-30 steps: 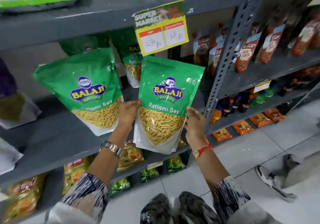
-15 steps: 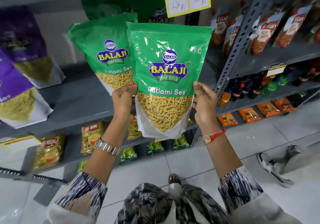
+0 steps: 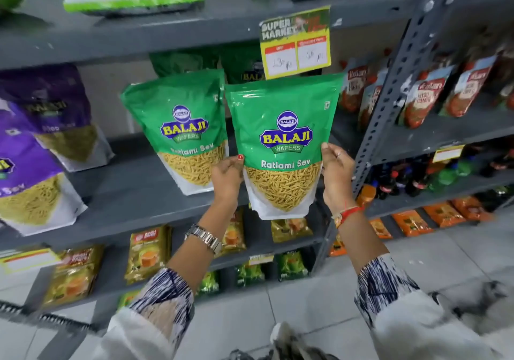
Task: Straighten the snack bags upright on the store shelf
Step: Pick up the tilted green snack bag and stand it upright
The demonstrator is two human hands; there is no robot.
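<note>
A green Balaji Ratlami Sev bag [image 3: 283,126] is upright in front of the grey shelf [image 3: 133,192], its bottom just past the shelf's front edge. My left hand [image 3: 226,178] grips its left side and my right hand [image 3: 335,176] grips its right side. A second green Ratlami Sev bag [image 3: 180,126] stands on the shelf just to the left, leaning slightly. More green bags [image 3: 244,64] stand behind, mostly hidden.
Two purple sev bags [image 3: 25,170] lean at the shelf's left. A yellow price tag [image 3: 296,42] hangs from the shelf above. A perforated grey upright [image 3: 389,89] stands to the right, with red pouches [image 3: 425,98] and bottles beyond. Yellow packets [image 3: 147,251] fill the lower shelf.
The held bag has gone up and back toward the shelf, beside the other green bag. The view has tilted upward, bringing the price tag and top shelf back in.
</note>
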